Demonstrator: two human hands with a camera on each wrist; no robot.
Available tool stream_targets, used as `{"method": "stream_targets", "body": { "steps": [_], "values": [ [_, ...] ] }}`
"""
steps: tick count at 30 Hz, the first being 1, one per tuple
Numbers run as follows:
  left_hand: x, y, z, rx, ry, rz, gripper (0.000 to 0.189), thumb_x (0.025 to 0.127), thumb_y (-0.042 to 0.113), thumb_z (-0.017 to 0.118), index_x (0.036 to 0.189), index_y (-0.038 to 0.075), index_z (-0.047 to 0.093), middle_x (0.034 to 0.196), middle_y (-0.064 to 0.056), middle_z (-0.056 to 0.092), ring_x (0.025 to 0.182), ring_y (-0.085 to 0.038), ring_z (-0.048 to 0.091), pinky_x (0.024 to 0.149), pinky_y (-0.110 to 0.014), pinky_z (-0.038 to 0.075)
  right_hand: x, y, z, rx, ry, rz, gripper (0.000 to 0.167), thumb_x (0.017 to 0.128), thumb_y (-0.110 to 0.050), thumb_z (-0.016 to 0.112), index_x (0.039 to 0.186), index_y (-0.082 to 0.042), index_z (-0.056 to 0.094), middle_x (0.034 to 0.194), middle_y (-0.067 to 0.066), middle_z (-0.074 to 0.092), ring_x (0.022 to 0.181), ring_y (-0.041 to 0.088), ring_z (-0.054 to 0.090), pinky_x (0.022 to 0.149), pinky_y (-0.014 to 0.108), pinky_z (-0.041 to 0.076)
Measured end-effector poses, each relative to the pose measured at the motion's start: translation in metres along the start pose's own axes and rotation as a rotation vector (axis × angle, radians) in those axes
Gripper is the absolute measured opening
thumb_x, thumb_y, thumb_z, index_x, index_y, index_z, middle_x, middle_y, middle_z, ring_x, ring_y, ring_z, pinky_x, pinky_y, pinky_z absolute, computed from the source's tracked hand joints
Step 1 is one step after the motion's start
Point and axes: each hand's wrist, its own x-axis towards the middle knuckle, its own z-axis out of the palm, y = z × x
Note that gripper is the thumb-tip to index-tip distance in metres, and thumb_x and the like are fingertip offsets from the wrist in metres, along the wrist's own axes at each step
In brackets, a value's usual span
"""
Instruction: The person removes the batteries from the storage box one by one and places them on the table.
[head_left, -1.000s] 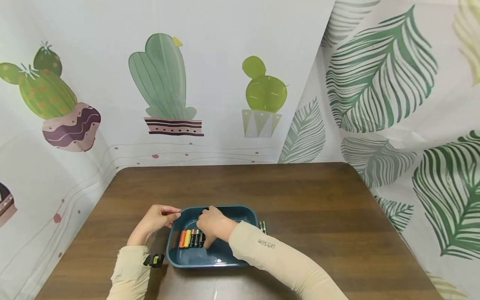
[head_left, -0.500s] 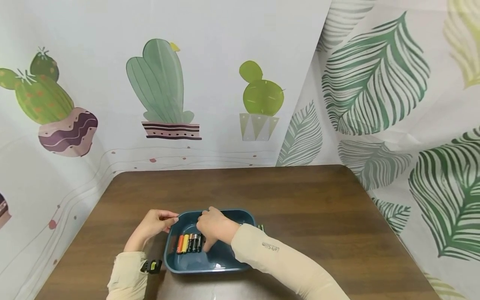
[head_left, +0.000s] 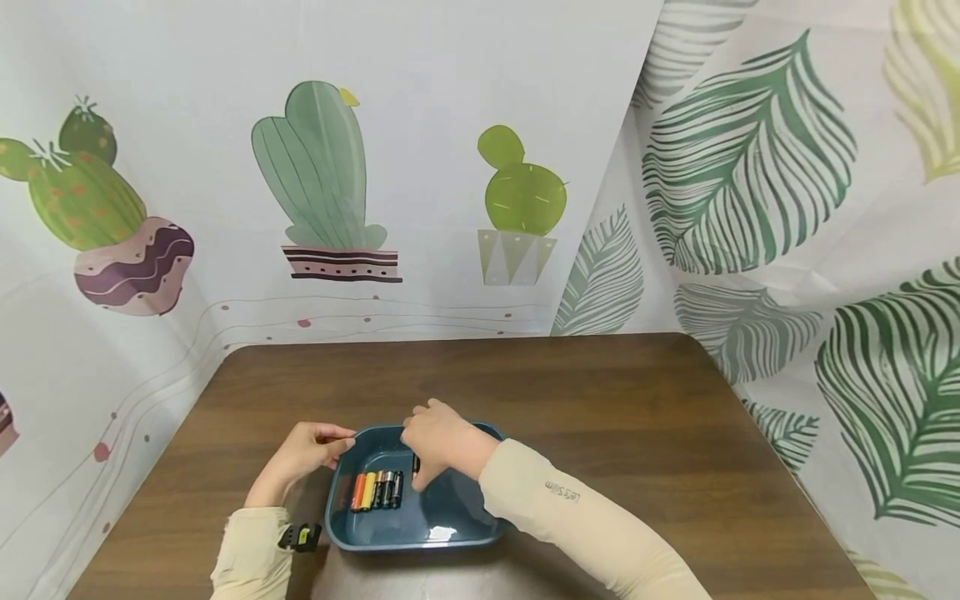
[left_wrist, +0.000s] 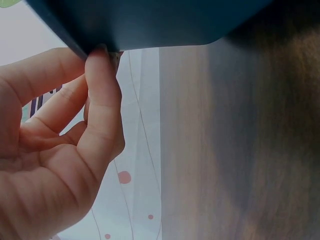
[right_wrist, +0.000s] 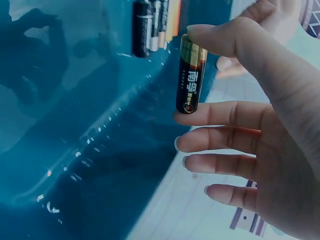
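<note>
1. Right hand (right_wrist: pixel 260 125): narrow grip. Thumb and index finger pinch one battery (right_wrist: pixel 190 75) end to end; the other three fingers extend free.
2. Battery label: black body, gold band at the thumb end. Large characters read "南孚"; the smaller print is illegible.
3. Position: taking the tray (head_left: pixel 420 525) as the dial in the head view, the held battery is over its interior, toward 12 o'clock from centre.
4. Row of batteries (head_left: pixel 377 490): side by side in the tray at 9 o'clock, orange and yellow outermost, dark ones inward. Labels too small to read.
5. Left hand (head_left: pixel 309 450): thumb and fingers pinch the tray's rim at 10 o'clock.
6. Right sleeve (head_left: pixel 570 500): cream, printed "Let'sSlim", inverted in the head view.
</note>
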Motion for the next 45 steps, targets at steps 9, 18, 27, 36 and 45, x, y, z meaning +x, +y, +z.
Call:
{"method": "stream_targets", "body": {
  "steps": [9, 18, 27, 36, 45],
  "values": [
    [0.001, 0.000, 0.000, -0.002, 0.002, 0.007, 0.021, 0.090, 0.007, 0.066, 0.105, -0.007, 0.069, 0.087, -0.011, 0.068, 0.066, -0.020, 0.058, 0.062, -0.031, 0.056, -0.018, 0.020, -0.003, 0.074, 0.070, 0.027, 0.051, 0.076, -0.058, 0.068, 0.114, -0.024, 0.070, 0.110, -0.010, 0.063, 0.100, 0.014, 0.053, 0.095, 0.035, 0.042],
    [0.001, -0.002, -0.001, -0.003, -0.007, 0.015, 0.022, 0.090, 0.007, 0.065, 0.106, -0.008, 0.069, 0.088, -0.012, 0.068, 0.067, -0.020, 0.059, 0.063, -0.033, 0.056, -0.032, 0.035, -0.002, 0.111, 0.122, 0.028, 0.047, 0.075, -0.054, 0.071, 0.109, -0.022, 0.072, 0.099, -0.009, 0.062, 0.090, 0.013, 0.050, 0.088, 0.034, 0.043],
    [0.002, -0.004, 0.000, 0.008, -0.003, 0.018, 0.022, 0.090, 0.007, 0.065, 0.107, -0.006, 0.069, 0.089, -0.011, 0.068, 0.069, -0.020, 0.061, 0.064, -0.032, 0.056, -0.042, 0.045, -0.004, 0.129, 0.128, 0.044, 0.047, 0.075, -0.054, 0.073, 0.109, -0.021, 0.072, 0.100, -0.008, 0.062, 0.088, 0.013, 0.050, 0.085, 0.035, 0.042],
    [0.001, -0.002, 0.000, -0.005, -0.016, 0.032, 0.024, 0.090, 0.006, 0.065, 0.108, -0.010, 0.067, 0.085, -0.011, 0.068, 0.067, -0.019, 0.062, 0.061, -0.033, 0.056, -0.053, 0.058, -0.004, 0.084, 0.145, 0.054, 0.046, 0.074, -0.054, 0.071, 0.106, -0.022, 0.071, 0.099, -0.007, 0.062, 0.085, 0.014, 0.049, 0.077, 0.031, 0.040],
    [-0.001, 0.000, 0.000, 0.002, -0.015, 0.026, 0.024, 0.091, 0.007, 0.065, 0.108, -0.009, 0.067, 0.088, -0.011, 0.068, 0.067, -0.020, 0.060, 0.063, -0.033, 0.056, -0.064, 0.069, 0.003, 0.090, 0.156, 0.087, 0.043, 0.072, -0.052, 0.071, 0.102, -0.021, 0.071, 0.095, -0.006, 0.060, 0.083, 0.015, 0.047, 0.077, 0.033, 0.040]
  ]
}}
